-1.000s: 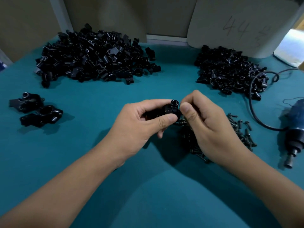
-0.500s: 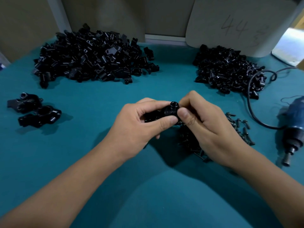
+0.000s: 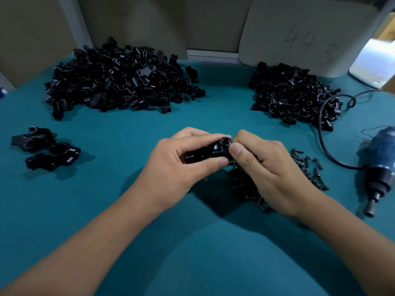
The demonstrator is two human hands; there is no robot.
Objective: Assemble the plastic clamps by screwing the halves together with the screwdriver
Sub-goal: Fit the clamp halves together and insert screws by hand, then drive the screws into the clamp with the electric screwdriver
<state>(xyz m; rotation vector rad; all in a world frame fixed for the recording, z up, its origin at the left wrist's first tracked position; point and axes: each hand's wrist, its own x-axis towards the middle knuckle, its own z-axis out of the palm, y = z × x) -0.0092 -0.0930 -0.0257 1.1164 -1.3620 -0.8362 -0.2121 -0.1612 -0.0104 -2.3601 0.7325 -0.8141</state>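
I had both hands up over the middle of the teal table (image 3: 106,210). My left hand (image 3: 177,165) was curled round the black clamp (image 3: 215,151), thumb along its near side and fingers wrapped over the top. My right hand (image 3: 267,167) met it from the other side, thumb pressed against the clamp's round end, fingers curled behind; whether a screw sat between those fingers, I couldn't tell. The clamp's open barrel pointed up between my two thumbs, held clear above the cloth.

Right under my right hand lay the screws (image 3: 303,167), a loose scatter spilling toward the right. Further right lay the screwdriver (image 3: 378,167), blue-bodied, on its side, bit end pointing toward me, its cable (image 3: 322,133) looping back past the right pile. Nobody had hold of it.

At the back left sat the big pile (image 3: 119,82) of black halves, and at the back right the smaller pile (image 3: 292,95), well apart from each other. Out on the left edge lay two finished clamps (image 3: 47,148), just beside one another. Behind the right pile leaned a pale board (image 3: 310,28) with "44" pencilled on it.
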